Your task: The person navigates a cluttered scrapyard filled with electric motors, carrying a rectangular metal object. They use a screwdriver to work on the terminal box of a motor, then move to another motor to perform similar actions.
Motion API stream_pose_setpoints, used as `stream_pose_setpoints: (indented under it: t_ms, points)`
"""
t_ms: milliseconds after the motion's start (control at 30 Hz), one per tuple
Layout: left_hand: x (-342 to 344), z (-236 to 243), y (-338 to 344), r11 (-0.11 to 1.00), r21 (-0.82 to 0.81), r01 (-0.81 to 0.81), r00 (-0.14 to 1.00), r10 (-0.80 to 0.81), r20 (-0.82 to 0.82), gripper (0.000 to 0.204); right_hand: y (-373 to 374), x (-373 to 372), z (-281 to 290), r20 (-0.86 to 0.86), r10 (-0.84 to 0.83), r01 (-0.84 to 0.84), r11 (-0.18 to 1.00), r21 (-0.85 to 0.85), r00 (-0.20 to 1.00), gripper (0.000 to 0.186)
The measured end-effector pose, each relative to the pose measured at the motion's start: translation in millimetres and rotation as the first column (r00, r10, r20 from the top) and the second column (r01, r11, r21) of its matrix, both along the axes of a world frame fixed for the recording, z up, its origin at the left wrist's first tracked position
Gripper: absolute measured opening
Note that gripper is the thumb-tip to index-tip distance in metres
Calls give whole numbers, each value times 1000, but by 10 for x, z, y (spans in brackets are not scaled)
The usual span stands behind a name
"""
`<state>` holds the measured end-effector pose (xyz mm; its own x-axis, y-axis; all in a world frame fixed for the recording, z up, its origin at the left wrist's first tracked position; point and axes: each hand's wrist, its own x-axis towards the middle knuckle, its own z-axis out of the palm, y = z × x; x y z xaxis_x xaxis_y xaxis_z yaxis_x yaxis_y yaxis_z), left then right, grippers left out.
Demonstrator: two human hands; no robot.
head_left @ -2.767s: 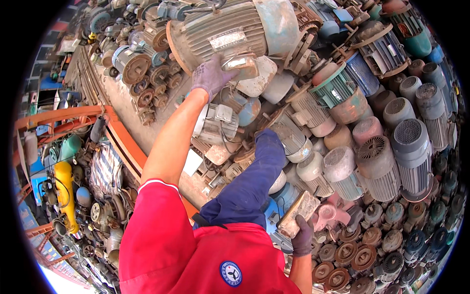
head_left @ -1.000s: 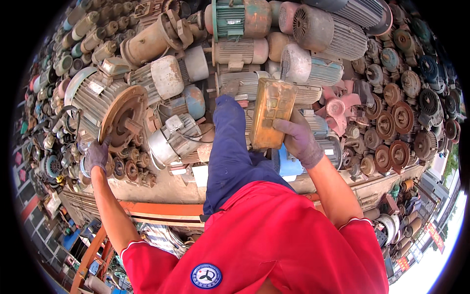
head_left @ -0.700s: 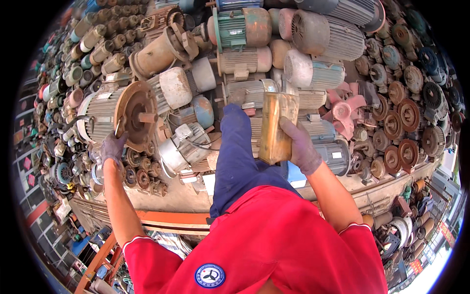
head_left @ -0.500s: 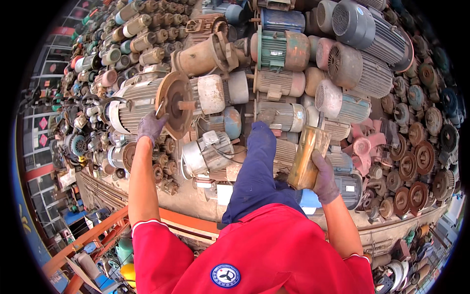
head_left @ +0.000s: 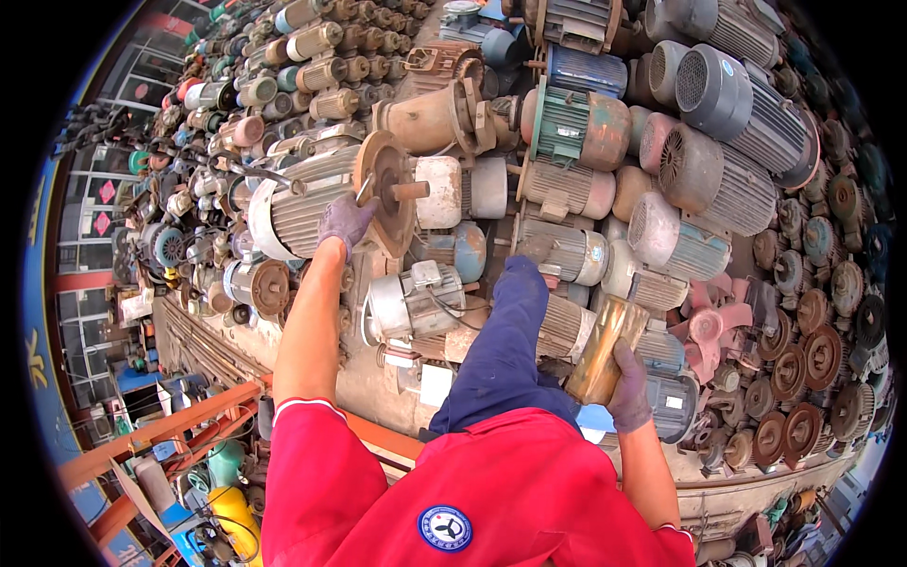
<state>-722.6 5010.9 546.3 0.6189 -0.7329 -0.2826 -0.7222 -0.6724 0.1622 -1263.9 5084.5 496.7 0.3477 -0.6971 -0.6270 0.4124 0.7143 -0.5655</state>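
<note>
My left hand (head_left: 348, 225), in a greyish-purple glove, is closed round a thin shiny metal tool (head_left: 365, 189) whose kind I cannot make out. The tool's end lies by the rim of a rusty round flange (head_left: 383, 210) on a big ribbed electric motor (head_left: 321, 194). From the flange's middle sticks out a shaft (head_left: 410, 191). My right hand (head_left: 631, 387), gloved alike, grips a scuffed amber-brown rectangular block (head_left: 605, 352) by its side. A short dark rod (head_left: 634, 286) shows at the block's far end. The block is tilted, above other motors.
Rows of used motors surround me. A grey-white motor (head_left: 412, 304) lies before my legs, and a green one (head_left: 564, 126) is farther off. At the right stand a pink fan wheel (head_left: 707, 323) and several rusty discs (head_left: 802, 430). An orange rail (head_left: 170, 430) runs behind me at the left.
The view has turned, so the motors sit farther right in the picture. My left hand stays by the flange with the tool. My right hand still holds the block, slightly lower in the view.
</note>
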Motion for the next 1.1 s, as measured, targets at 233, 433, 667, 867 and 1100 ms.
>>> stream_pose_setpoints:
  t_ms: [233, 433, 667, 867, 1100]
  points:
    - [-288, 22, 27, 995, 93, 39, 999, -37, -20, 72, 116, -7, -77, 100, -18, 11, 997, 71, 995, 50]
    - [-286, -78, 496, 980, -142, 139, 990, -137, 22, 68, 240, -158, -101, 39, 19, -20, 999, 36, 999, 53]
    - [115, 228, 693, 975, 137, 172, 944, -203, 260, 85, 398, -288, -124, 96, -18, 13, 998, 56, 995, 52]
    - [-204, 360, 23, 877, 165, 452, 849, -479, 220, 92, 455, -251, -34, 21, -37, 37, 999, -2, 999, 49]
    - [-907, 349, -423, 769, 249, 588, 747, -635, 196, 83, 598, -360, -42, 71, -155, 156, 988, -14, 985, 52]
